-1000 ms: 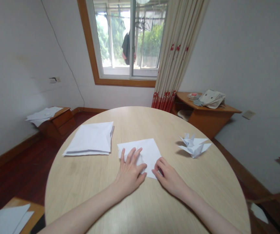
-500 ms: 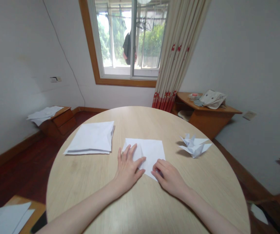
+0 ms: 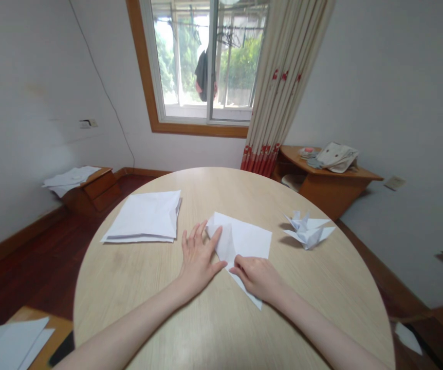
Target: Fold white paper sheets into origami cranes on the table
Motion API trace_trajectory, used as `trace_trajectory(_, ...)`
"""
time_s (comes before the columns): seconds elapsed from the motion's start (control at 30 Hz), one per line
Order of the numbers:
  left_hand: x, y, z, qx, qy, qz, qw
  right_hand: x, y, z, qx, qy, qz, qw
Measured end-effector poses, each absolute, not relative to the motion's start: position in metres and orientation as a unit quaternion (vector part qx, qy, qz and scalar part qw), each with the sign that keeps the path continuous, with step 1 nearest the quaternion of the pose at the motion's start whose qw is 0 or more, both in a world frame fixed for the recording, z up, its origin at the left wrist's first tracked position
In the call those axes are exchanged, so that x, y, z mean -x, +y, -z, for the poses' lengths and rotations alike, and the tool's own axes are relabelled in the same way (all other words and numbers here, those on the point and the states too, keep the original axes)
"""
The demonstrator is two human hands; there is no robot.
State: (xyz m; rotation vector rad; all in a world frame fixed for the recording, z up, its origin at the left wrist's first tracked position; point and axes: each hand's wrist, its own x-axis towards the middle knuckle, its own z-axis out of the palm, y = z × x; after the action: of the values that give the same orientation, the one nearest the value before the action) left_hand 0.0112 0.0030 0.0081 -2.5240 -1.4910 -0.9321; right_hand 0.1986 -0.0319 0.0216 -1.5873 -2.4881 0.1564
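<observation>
From the left hand [image 3: 198, 259], a way forward runs along the strip of counter [image 3: 190, 195] between the paper stack [image 3: 142, 218] and the sheet [image 3: 248, 239]; the stack blocks any sweep leftward. Rightward of the right hand [image 3: 258, 280], the paper crane [image 3: 308, 231] stands near the sheet, in the way.

The left hand [image 3: 200, 259] lies splayed, the right hand [image 3: 258, 277] flat beside it.

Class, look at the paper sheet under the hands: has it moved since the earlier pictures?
Yes: the sheet has slid right, closer to the paper crane, judged against the paper stack.
</observation>
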Motion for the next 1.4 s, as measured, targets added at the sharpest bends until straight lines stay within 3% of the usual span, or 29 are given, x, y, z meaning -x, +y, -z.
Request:
trace_trajectory(0.33,-0.012,0.009,0.001,0.788,-0.53,0.314,-0.008,-0.19,-0.022,-0.025,0.524,-0.851,0.021,0.009)
trace_trajectory(0.6,-0.012,0.008,0.0,0.785,-0.525,0.329,-0.001,-0.196,-0.021,-0.024,0.53,-0.845,-0.028,0.062)
trace_trajectory(1.4,-0.011,0.009,0.001,0.791,-0.525,0.314,-0.009,-0.218,-0.026,-0.041,0.503,-0.828,-0.221,0.114)
